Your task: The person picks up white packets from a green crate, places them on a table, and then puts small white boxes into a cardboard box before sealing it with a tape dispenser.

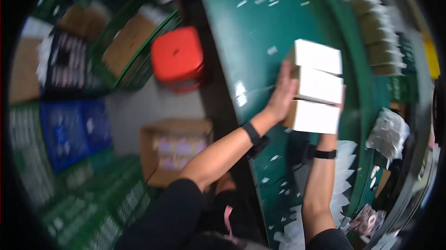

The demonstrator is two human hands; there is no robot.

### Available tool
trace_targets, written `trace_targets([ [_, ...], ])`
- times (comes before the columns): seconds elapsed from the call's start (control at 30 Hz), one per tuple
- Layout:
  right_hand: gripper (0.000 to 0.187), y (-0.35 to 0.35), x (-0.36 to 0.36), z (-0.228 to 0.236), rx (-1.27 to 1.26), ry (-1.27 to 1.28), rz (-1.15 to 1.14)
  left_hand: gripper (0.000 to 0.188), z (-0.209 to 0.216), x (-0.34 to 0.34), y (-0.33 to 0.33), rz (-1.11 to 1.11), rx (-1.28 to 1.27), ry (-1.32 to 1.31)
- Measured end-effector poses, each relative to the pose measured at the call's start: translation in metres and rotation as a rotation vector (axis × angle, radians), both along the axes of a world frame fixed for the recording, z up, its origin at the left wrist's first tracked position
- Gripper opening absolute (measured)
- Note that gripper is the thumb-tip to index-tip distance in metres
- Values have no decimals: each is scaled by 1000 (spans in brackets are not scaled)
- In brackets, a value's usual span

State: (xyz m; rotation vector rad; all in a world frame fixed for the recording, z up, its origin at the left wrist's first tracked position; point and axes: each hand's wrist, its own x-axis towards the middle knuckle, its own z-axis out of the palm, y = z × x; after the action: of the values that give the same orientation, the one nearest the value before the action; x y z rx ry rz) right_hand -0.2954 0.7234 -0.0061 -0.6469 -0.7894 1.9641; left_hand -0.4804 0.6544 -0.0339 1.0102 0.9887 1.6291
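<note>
Three small boxes with white tops and brownish sides stand in a row over the green work table (251, 32): a far box (318, 57), a middle box (320, 84) and a near box (317, 116). My left hand (281, 94) presses flat along their left side, fingers pointing away from me. On the other side is my right hand (342, 97), mostly hidden behind the boxes with only a little of it showing. Together the hands squeeze the row between them. Whether the boxes rest on the table or are lifted cannot be told.
White paper scraps (273, 1) dot the table, and translucent sheets (343, 166) lie by my right forearm. To the left are a red stool (177, 57), an open carton (153, 152) with lilac items, and green crates (130, 71). A silver bag (389, 131) sits right.
</note>
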Motion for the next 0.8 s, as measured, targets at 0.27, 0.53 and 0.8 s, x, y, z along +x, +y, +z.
trace_targets([
  [0.27,55,-242,-129,22,-568,12,83,74,34,-102,-300,95,-530,-172],
  [0.53,66,-439,-262,-160,-1163,-93,390,68,-94,-202,-472,383,-1083,-644],
  [0.8,74,-504,-308,-297,-1198,-383,541,52,-276,-261,-552,332,-1277,-813],
])
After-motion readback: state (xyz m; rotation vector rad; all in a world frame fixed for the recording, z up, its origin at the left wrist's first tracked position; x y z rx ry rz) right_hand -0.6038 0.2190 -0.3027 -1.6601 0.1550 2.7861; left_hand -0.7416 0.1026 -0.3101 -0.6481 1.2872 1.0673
